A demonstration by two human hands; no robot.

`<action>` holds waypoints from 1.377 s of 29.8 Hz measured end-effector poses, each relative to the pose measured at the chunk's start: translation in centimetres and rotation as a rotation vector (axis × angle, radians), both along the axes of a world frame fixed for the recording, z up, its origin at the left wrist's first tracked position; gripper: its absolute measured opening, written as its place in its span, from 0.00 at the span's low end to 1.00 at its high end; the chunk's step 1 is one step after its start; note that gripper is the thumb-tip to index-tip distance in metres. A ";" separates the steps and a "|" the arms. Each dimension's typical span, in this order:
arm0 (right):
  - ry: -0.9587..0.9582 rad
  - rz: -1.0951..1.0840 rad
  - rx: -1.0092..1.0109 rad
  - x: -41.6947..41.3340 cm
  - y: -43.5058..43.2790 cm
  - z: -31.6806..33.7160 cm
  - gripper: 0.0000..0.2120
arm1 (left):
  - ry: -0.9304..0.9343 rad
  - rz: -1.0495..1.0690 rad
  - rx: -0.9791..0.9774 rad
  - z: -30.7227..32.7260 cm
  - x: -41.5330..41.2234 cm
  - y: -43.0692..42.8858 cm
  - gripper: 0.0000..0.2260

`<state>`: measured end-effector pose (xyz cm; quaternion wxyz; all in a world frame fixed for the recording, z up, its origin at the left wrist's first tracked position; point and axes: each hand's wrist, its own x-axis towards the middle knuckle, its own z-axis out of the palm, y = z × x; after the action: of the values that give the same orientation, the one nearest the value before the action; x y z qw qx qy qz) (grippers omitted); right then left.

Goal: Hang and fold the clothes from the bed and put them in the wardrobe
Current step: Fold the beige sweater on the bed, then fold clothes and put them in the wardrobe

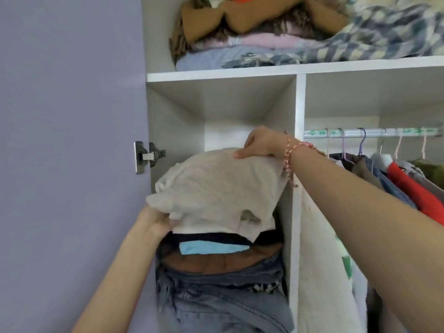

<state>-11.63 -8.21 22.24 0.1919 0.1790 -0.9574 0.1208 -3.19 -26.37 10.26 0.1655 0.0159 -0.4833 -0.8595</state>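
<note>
A folded beige garment (216, 188) lies on top of a tall pile of folded clothes (216, 284) in the wardrobe's left compartment (177, 121). My right hand (259, 144) rests palm down on the garment's far top edge, thumb gripping the cloth. My left hand (156, 221) is under the garment's near left corner and partly hidden by it. The pile below shows a black layer, a light blue piece, brown cloth and blue denim.
A white divider panel (299, 140) separates this compartment from the hanging section, where a rail (372, 132) carries several hangers with clothes (408, 179). The top shelf (264, 72) holds stacked blankets and clothes. A lilac wall (67, 116) and a door hinge (146, 156) are on the left.
</note>
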 end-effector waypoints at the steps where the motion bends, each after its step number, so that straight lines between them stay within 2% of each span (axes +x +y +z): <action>1: 0.121 -0.064 0.024 -1.3 -1.0 0.1 0.20 | 0.005 -0.023 0.052 0.1 -2.2 -0.4 0.18; 3: 0.246 -0.078 0.045 -3.7 -3.4 -1.7 0.18 | -0.047 0.017 0.055 -1.2 -6.9 -1.7 0.12; 4: 0.179 -0.032 0.066 -4.5 -4.4 -4.1 0.20 | -0.128 0.018 0.035 -1.8 -8.5 -2.2 0.11; 6: -0.123 0.067 0.087 -6.3 -5.9 -9.9 0.24 | -0.267 0.020 -0.053 -3.1 -10.7 -2.8 0.13; 7: -0.193 0.066 0.079 -7.1 -6.3 -12.8 0.26 | -0.299 0.010 -0.078 -3.8 -12.3 -3.1 0.14; 8: -0.197 0.023 0.058 -7.3 -6.2 -15.3 0.29 | -0.316 0.020 -0.106 -4.0 -12.7 -3.1 0.13; 10: -0.070 -0.010 0.004 -7.1 -5.6 -18.5 0.43 | -0.326 0.073 -0.181 -3.4 -12.8 -2.9 0.13; 11: -0.005 0.001 -0.011 -6.9 -5.0 -19.2 0.49 | -0.312 0.096 -0.219 -3.3 -12.9 -2.7 0.11; 13: 0.047 0.018 0.000 -6.6 -4.0 -19.7 0.54 | -0.263 0.234 -0.323 -3.2 -12.6 -2.1 0.04; 15: 0.031 0.029 0.007 -6.2 -3.6 -20.2 0.53 | -0.172 0.437 -0.547 -3.7 -12.9 -2.0 0.16; 16: 0.036 0.031 0.006 -6.1 -3.8 -20.4 0.53 | -0.135 0.539 -0.748 -3.7 -12.5 -1.9 0.21; 18: 0.055 0.026 0.004 -5.9 -4.0 -20.9 0.52 | 0.083 0.738 -1.121 -3.2 -11.7 -1.2 0.21; 20: 0.072 0.024 -0.011 -5.9 -4.0 -21.0 0.52 | 0.293 0.599 -1.396 -2.7 -11.8 -0.4 0.28; 22: 0.079 0.039 -0.038 -5.7 -3.7 -21.4 0.50 | 0.235 0.367 -1.591 -4.4 -12.8 -0.7 0.39; 25: 0.073 0.113 -0.048 -5.0 -2.7 -22.4 0.42 | 0.112 0.308 -1.582 -8.6 -14.0 -2.2 0.42; 27: 0.052 0.144 -0.036 -4.9 -2.1 -22.9 0.43 | 0.098 0.330 -1.598 -9.3 -14.1 -2.7 0.42; 30: 0.014 0.105 0.059 -3.6 -1.4 -22.0 0.45 | 0.023 0.297 -1.751 -8.0 -13.7 -2.9 0.43; 33: -0.090 0.127 0.122 0.1 0.3 -20.8 0.37 | -0.073 0.419 -1.818 -7.7 -10.2 -0.2 0.34; 34: -0.088 0.162 0.100 1.8 1.0 -20.5 0.37 | -0.017 0.488 -1.765 -8.2 -8.6 1.2 0.32; 36: -0.018 0.231 0.051 5.4 2.8 -20.2 0.39 | 0.253 0.606 -1.616 -9.4 -4.7 4.9 0.31; 37: 0.014 0.247 0.016 7.4 4.4 -20.4 0.37 | 0.427 0.587 -1.539 -10.0 -2.7 7.4 0.28; 39: 0.034 0.228 -0.015 11.2 8.5 -20.9 0.32 | 0.737 0.440 -1.475 -11.7 0.7 12.8 0.20; 41: 0.113 0.147 -0.023 14.8 12.9 -21.7 0.29 | 0.900 0.243 -1.439 -12.5 3.1 17.6 0.18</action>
<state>3.17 4.69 0.58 0.2382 0.2531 -0.9279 0.1353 -0.10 -8.75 -2.21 0.4024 -0.3839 -0.7943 -0.2442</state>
